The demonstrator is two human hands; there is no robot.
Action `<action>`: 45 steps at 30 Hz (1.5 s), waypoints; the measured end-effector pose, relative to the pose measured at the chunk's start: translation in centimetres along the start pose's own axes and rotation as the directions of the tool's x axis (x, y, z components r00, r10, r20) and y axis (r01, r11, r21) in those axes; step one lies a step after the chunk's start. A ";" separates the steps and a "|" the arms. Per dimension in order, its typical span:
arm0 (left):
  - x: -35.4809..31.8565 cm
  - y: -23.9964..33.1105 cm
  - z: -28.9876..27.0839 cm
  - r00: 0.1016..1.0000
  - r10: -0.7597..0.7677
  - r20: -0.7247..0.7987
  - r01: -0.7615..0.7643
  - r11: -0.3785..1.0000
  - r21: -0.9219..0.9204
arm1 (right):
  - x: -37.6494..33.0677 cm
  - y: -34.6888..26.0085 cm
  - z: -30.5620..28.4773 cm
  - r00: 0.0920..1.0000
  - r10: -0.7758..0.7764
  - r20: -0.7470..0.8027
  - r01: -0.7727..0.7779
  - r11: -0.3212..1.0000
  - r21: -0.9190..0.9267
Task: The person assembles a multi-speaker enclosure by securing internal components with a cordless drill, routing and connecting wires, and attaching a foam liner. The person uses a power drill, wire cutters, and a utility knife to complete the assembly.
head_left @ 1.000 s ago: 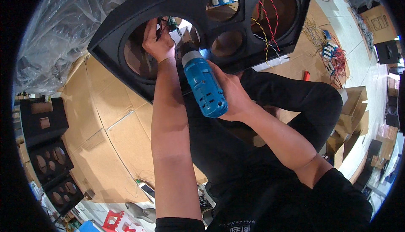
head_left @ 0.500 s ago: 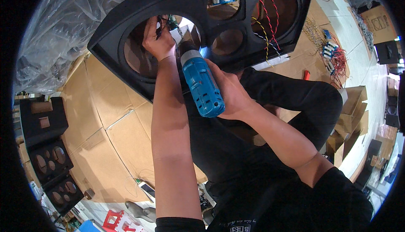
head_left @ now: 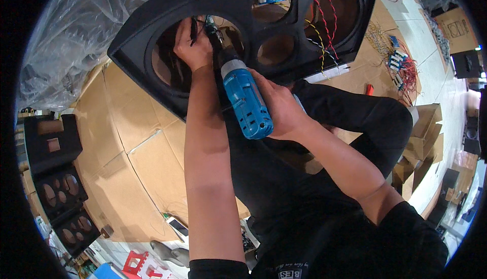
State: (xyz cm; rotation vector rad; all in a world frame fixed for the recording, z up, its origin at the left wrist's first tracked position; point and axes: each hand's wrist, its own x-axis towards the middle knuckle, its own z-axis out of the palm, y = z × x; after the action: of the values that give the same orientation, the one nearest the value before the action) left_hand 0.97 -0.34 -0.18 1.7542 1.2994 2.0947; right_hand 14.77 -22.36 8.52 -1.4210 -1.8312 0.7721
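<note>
Since the earlier frame, little has shifted: both hands remain at the large left opening of the black speaker cabinet (head_left: 152,23). Right hand (head_left: 284,109): fingers clamped around the blue power drill (head_left: 247,101), its tip directed into the opening. Left hand (head_left: 194,51): fingers curled together on dark wires at the opening's upper rim. Cabinet lies tilted on cardboard sheets (head_left: 137,152); red and yellow wires (head_left: 324,35) hang in its right opening

Black short-sleeved shirt (head_left: 406,243), pale print low on its front. Black trousers (head_left: 365,122). Forearms bare, both hands (head_left: 195,51) ungloved, no watch or rings visible.
</note>
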 end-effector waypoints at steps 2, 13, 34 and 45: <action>0.0 0.4 -0.1 1.000 0.020 0.003 -0.020 0.999 0.034 | -0.1 0.0 -0.4 1.000 0.012 0.023 -0.012 1.000 -0.006; 0.0 0.1 0.0 0.999 0.022 0.046 -0.022 1.000 0.005 | 0.4 -0.5 -0.6 0.994 0.095 0.063 -0.099 0.992 0.072; 0.5 1.2 -0.3 0.995 0.097 0.015 -0.098 0.993 0.067 | 0.3 -0.4 -0.5 0.996 -0.016 0.093 0.031 0.986 -0.162; 0.7 0.9 -0.5 0.997 0.069 0.016 -0.070 0.993 0.092 | -4.9 -2.7 -3.9 0.962 0.089 0.257 -0.041 0.982 -0.187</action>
State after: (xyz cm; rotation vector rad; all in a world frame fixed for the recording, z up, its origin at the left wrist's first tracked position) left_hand 0.70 -0.79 1.00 1.8730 1.3722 2.0871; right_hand 17.23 -27.56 12.21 -1.5608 -2.1110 0.8839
